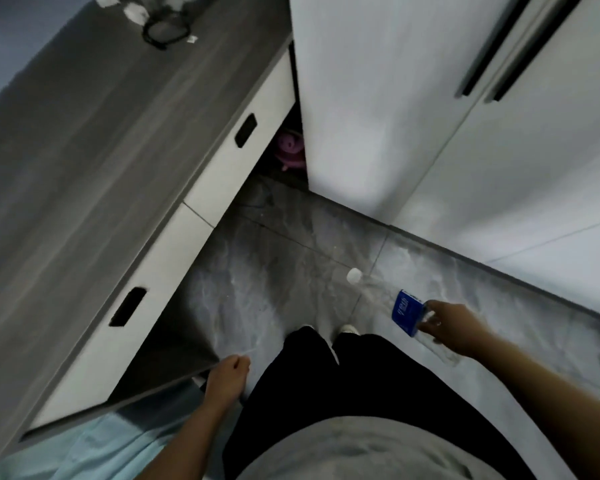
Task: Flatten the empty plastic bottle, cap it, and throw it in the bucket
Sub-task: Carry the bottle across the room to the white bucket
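The right hand (445,327) grips a clear plastic bottle (388,303) around its lower body, just below the blue label (406,312), holding it slanted above the grey floor (274,271), white cap (354,276) pointing away. The left hand (227,375), fingers loosely curled and holding nothing, hangs well apart beside the worktop (66,168).
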